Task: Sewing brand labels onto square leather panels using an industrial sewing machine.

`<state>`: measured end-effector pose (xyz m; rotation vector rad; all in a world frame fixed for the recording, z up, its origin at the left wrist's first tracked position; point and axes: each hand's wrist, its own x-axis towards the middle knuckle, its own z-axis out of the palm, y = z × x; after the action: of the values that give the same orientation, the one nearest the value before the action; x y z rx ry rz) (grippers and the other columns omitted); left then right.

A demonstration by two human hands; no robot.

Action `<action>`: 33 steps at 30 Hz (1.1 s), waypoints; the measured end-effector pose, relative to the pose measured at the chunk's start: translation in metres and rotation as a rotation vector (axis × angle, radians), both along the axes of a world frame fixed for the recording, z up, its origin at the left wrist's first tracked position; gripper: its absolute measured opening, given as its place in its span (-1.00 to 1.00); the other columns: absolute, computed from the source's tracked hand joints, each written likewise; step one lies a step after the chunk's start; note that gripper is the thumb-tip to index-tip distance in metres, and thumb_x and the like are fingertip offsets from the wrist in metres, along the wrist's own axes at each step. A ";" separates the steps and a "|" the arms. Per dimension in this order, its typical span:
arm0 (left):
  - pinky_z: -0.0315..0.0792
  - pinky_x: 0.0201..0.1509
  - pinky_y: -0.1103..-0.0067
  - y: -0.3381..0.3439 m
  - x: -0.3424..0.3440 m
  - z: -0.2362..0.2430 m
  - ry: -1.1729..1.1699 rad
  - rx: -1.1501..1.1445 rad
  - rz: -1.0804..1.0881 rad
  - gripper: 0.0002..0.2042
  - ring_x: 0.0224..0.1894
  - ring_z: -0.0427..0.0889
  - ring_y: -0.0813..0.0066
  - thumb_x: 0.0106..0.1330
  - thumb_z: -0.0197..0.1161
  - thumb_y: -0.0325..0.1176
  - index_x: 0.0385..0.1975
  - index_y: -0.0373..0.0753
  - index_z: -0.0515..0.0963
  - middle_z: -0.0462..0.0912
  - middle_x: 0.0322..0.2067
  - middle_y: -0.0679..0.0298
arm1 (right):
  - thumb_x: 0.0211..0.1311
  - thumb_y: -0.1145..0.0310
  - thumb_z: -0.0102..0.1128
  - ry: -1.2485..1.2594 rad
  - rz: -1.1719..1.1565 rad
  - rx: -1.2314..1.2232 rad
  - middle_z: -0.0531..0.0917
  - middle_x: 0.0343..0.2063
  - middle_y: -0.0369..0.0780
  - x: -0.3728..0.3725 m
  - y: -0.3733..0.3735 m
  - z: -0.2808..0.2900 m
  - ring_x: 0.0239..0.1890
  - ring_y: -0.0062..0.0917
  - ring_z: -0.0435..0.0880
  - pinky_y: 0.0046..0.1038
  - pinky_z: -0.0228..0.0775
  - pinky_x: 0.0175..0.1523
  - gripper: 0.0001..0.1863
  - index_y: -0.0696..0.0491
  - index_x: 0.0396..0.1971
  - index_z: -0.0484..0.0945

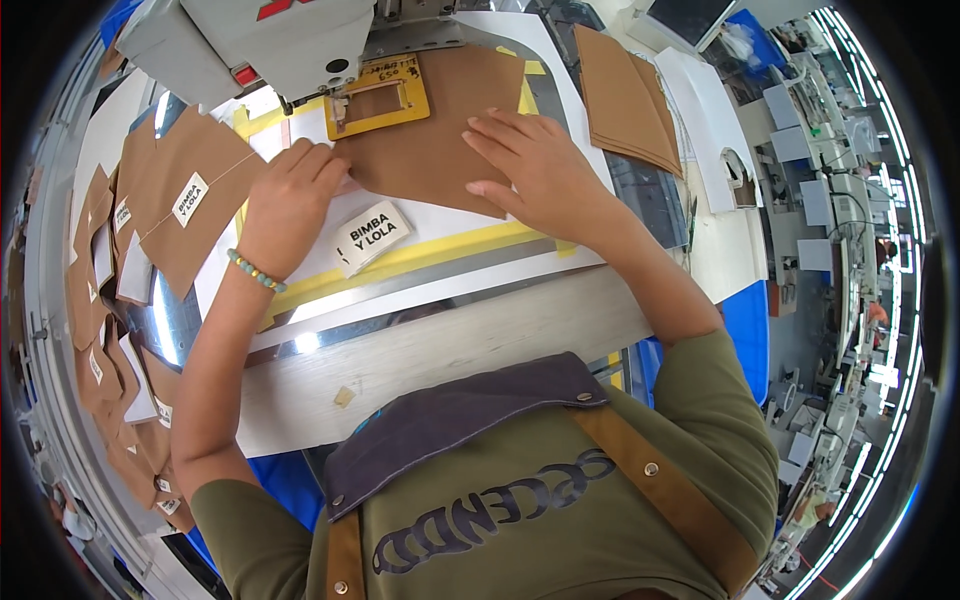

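Note:
A brown fabric panel (430, 150) lies under the head of a sewing machine (275, 45). Beneath the needle area, a yellow template frame (420, 100) with a rectangular opening rests on the panel. At the panel's left corner, my left hand (290, 200) has its fingers pinched together on the edge; the fingertips are partly hidden. My right hand (545, 175) lies flat on the panel's right part, fingers spread. Between my hands, nearer to me, sits a small stack of white labels (375, 235) with black print.
Yellow tape (450, 245) borders the white work sheet. Labelled brown panels (190, 190) pile up and hang at the left. A stack of plain brown panels (625, 100) lies at the back right. A blue bin (742, 335) stands at the right, below table height.

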<state>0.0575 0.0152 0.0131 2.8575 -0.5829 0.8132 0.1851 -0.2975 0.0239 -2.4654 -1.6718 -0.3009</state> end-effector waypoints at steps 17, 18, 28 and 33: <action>0.27 0.58 0.20 0.018 -0.060 -0.011 0.358 -0.073 0.192 -0.48 0.57 0.31 0.09 0.45 0.28 -0.42 0.43 -0.20 0.50 0.45 0.51 0.30 | 0.68 -0.06 -0.06 0.063 -0.019 -0.055 0.21 0.64 -0.19 0.039 0.017 -0.003 0.71 -0.26 -0.03 -0.01 -0.19 0.72 -0.32 0.10 0.53 0.36; 0.24 0.61 0.21 0.017 -0.062 -0.010 0.364 -0.079 0.185 -0.48 0.59 0.29 0.08 0.46 0.27 -0.42 0.43 -0.19 0.49 0.44 0.52 0.30 | 0.68 -0.06 -0.06 0.068 -0.016 -0.053 0.21 0.64 -0.19 0.031 0.012 -0.003 0.71 -0.26 -0.03 -0.01 -0.19 0.72 -0.32 0.10 0.53 0.36; 0.12 0.67 0.17 0.013 -0.067 -0.012 0.371 -0.130 0.209 -0.44 0.63 0.21 0.05 0.46 0.28 -0.36 0.48 -0.17 0.45 0.42 0.54 0.29 | 0.67 -0.03 -0.03 0.059 -0.004 -0.109 0.18 0.65 -0.25 0.026 0.013 -0.023 0.71 -0.30 -0.04 0.00 -0.30 0.75 -0.31 -0.01 0.61 0.22; 0.14 0.67 0.18 0.011 -0.070 -0.014 0.330 -0.176 0.242 -0.45 0.62 0.22 0.05 0.48 0.27 -0.33 0.48 -0.17 0.45 0.40 0.55 0.28 | 0.64 0.00 0.02 0.052 -0.001 -0.113 0.21 0.64 -0.23 0.024 0.007 -0.019 0.71 -0.30 -0.01 0.00 -0.29 0.75 -0.31 0.03 0.59 0.26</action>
<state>-0.0127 0.0263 -0.0012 2.8392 -0.1203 0.3789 0.2090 -0.2905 0.0054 -2.5301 -1.7117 -0.1442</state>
